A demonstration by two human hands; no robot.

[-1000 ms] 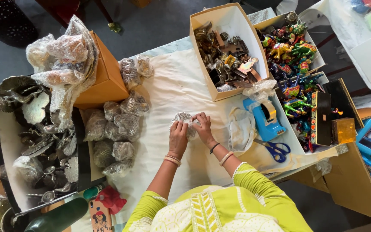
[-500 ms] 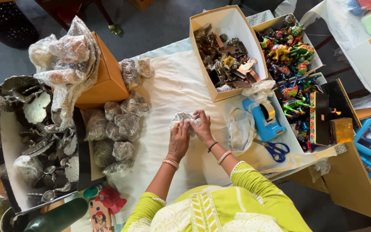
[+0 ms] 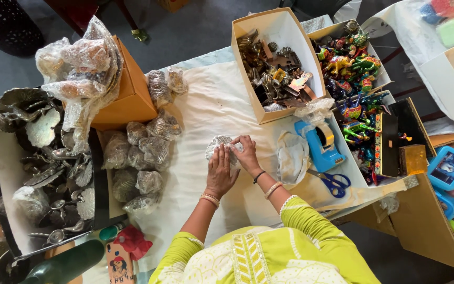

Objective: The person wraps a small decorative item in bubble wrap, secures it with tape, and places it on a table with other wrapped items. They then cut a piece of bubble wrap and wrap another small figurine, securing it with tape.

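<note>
White cloth (image 3: 206,105) covers the tabletop; both hands work at its middle. Left hand (image 3: 220,176) lies palm down, fingers pressed on the near edge of a small plastic-wrapped silvery piece (image 3: 219,143). Right hand (image 3: 247,154) curls over the piece's right side, fingertips pinching the wrap. The piece rests on the cloth between the two hands, touching both.

Containers:
- Cream cardboard box (image 3: 285,26), far edge of the tabletop, right of centre: open, loose dark and brassy metal trinkets heaped in its near half, far half bare.
- Second open box (image 3: 379,79) just beside it on the right: packed with brightly painted small figurines, green, red, orange.
- Black-rimmed tray (image 3: 6,173) at the left edge: unwrapped silvery metal leaves and dishes, piled.
- Orange-brown box (image 3: 132,94) at the far left corner, with large plastic-wrapped bundles (image 3: 80,58) leaning on its left side.

Loose on the cloth: a cluster of wrapped silvery pieces (image 3: 143,158) left of the hands, between them and the tray. Right of the hands, a crumpled clear plastic bag (image 3: 291,155), then a blue tape dispenser (image 3: 321,144), then blue-handled scissors (image 3: 334,181) near the right edge. Green bottle (image 3: 66,265) lies at the near left corner, a red scrap (image 3: 134,242) beside it.
</note>
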